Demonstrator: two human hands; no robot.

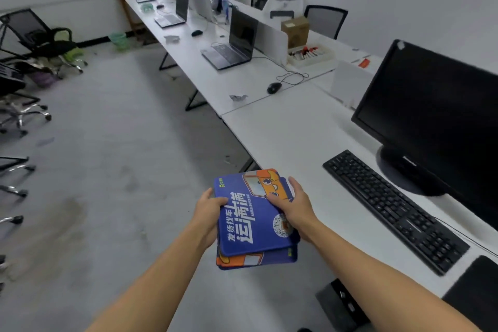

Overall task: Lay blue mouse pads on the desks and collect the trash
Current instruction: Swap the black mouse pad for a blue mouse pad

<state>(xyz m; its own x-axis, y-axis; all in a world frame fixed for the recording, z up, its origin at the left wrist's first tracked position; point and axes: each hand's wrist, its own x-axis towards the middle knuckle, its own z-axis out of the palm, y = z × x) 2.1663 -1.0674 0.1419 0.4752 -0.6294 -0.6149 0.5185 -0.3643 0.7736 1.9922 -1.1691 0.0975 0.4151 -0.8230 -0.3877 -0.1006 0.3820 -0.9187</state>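
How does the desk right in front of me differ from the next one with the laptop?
The near desk carries a black monitor and keyboard; the next desk an open laptop and corded mouse. A crumpled scrap lies by the next desk's front edge; none shows on the near desk. Both are white; the blue pads are laid on neither.

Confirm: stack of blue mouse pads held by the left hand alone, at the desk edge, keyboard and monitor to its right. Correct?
Not quite. The head view shows both hands on it: the left hand grips the stack of blue mouse pads on one side, the right hand on the other. The rest holds: it is at the desk edge, keyboard and monitor to its right.
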